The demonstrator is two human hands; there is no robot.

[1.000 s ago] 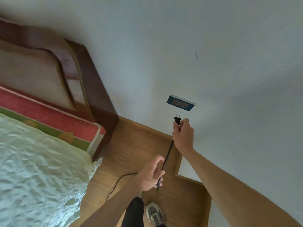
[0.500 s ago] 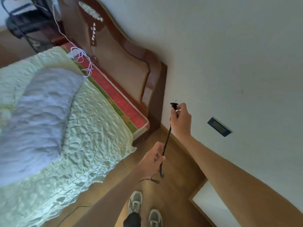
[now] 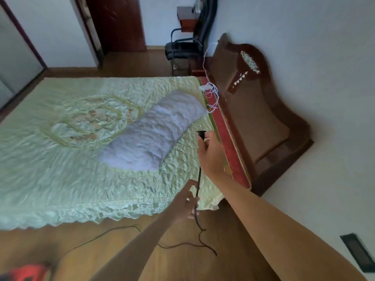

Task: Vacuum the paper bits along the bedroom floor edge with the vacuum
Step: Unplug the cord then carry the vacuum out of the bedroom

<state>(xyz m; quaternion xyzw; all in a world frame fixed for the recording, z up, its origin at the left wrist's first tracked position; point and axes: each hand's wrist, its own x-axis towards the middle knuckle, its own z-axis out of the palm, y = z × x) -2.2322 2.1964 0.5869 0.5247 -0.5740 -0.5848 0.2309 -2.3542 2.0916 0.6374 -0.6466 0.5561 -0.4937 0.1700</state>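
My right hand [image 3: 211, 157] grips the black plug [image 3: 201, 134] of the vacuum's power cord, held up over the bed's near corner. My left hand [image 3: 185, 201] pinches the black cord [image 3: 197, 191] lower down. The cord trails over the wooden floor [image 3: 101, 250] toward a blurred red shape, apparently the vacuum [image 3: 26, 272], at the bottom left. A dark wall socket [image 3: 358, 253] sits low on the wall at the right. No paper bits are visible.
A bed with a green cover [image 3: 71, 149] and a pale pillow [image 3: 154, 134] fills the middle. Its brown headboard [image 3: 253, 102] stands against the right wall. A black chair [image 3: 182, 49] and a dark door [image 3: 119, 23] are at the far end.
My view has swung left from the wall socket to the bed and room. Both hands still hold the plug and cord, now away from the socket.
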